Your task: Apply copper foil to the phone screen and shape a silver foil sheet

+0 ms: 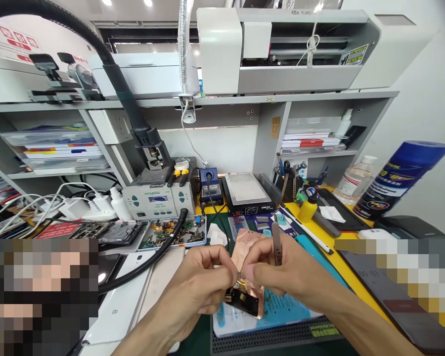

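My left hand [209, 279] is closed in a pinch, thumb and forefinger meeting just above a copper-coloured phone part [246, 242]. My right hand [272, 262] is closed too, its fingertips almost touching the left ones. A pair of grey-brown tweezers [277, 242] sticks up out of the right hand, tucked between the fingers. A tiny piece [239, 275] shows between the two sets of fingertips, too small to name. Near the lower end of the copper part is a dark shiny panel [244, 302]. All this lies on a blue-and-white repair pad [278, 316].
A black hose [152, 264] crosses left of my hands, over a white phone back [114, 309]. Behind are a tray of circuit boards [172, 232], a hot-air station [159, 200] and a heating plate [248, 193]. Rightward stand a blue spray can [396, 183] and a yellow bottle [307, 210].
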Motion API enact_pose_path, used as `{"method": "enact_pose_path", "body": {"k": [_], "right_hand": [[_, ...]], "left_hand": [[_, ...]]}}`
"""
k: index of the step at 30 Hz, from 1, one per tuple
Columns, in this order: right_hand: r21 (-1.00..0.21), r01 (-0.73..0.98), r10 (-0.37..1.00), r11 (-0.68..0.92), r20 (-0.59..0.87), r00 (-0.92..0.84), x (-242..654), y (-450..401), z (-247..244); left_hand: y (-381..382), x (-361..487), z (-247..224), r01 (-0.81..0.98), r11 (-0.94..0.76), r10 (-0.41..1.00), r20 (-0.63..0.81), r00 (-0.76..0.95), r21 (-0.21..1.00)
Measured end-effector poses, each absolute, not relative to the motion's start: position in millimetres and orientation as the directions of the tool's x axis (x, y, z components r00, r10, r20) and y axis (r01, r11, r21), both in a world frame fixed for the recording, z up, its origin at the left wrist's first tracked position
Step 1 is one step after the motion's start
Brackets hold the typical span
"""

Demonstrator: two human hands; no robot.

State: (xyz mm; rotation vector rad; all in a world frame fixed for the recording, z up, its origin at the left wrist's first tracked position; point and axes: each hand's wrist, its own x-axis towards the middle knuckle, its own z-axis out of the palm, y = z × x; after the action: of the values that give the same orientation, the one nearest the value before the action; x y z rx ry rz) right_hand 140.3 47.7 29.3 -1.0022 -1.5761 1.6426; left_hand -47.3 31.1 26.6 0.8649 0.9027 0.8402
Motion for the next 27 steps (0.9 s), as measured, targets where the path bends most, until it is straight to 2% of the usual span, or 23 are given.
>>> {"method": "enact_pose_path", "body": {"k": [12, 27], "right_hand": [[-0.994, 0.114, 0.863, 0.003, -0.055, -0.503, 138.8, 47.5, 26.6], [-0.999, -0.011, 0.859, -0.048, -0.035, -0.511, 137.3, 47.1, 31.8]], "left_hand": [[31.7, -47.1, 25.7, -0.174, 0.394, 0.872, -0.307, 0.382, 0.903], [30.9, -49.0, 22.8, -0.276, 0.381, 0.874, -0.246, 0.419, 0.883]]}}
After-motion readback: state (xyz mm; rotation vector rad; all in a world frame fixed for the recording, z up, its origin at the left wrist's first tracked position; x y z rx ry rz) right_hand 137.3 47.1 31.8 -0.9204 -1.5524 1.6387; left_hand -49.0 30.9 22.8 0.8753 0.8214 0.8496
